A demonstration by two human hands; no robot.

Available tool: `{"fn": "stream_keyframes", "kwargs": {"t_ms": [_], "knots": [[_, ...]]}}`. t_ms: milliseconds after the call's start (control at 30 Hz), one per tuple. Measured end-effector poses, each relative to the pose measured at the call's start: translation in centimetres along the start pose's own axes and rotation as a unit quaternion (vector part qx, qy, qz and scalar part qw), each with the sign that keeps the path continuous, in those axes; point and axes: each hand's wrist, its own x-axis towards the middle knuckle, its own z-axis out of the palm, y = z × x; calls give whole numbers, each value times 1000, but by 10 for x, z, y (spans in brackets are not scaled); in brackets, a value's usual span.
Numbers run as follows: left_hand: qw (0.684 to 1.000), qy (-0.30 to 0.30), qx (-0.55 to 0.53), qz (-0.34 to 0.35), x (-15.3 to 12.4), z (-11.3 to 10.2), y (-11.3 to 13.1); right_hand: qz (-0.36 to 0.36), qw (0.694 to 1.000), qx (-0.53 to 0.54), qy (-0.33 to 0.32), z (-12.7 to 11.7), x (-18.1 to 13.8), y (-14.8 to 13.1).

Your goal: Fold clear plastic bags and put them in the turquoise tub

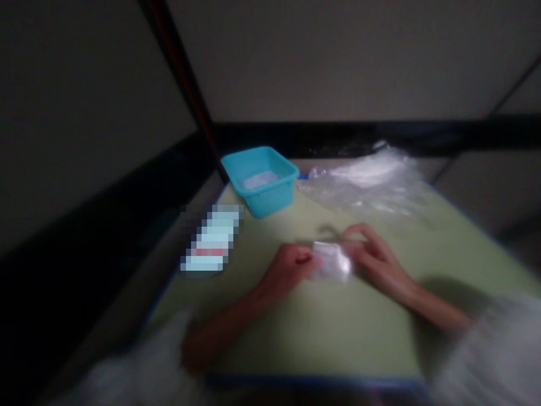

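Observation:
Between my hands, over the middle of the table, is a small clear plastic bag with a bright glare on its right side. My left hand is closed, pinching the bag's left edge between thumb and fingers. At the bag's right edge is my right hand, its thumb and lower fingers closed against the plastic while a bent finger stands raised above. Blur hides the exact contact of the right fingertips. Whether anything lies inside the bag I cannot tell.
A turquoise plastic basket with whitish flat pieces inside stands at the back left. Crumpled clear plastic spreads over the back right. A pixelated, lit rectangular object lies by the left edge of the pale green table. Walls rise behind.

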Motion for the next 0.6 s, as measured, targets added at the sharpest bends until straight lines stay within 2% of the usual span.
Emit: {"fn": "stream_keyframes", "kwargs": {"t_ms": [67,233,433,600], "knots": [[999,-3,-21,-26,-1,1,0,-9,999,30,-8,1,-1,0],[996,0,-55,-65,-3,2,0,-47,999,14,3,3,-4,7],[996,2,-51,-76,-4,4,-1,-14,999,-27,34,2,-5,17],[996,5,-52,-79,-6,5,0,17,998,-65,20,0,-5,13]]}}
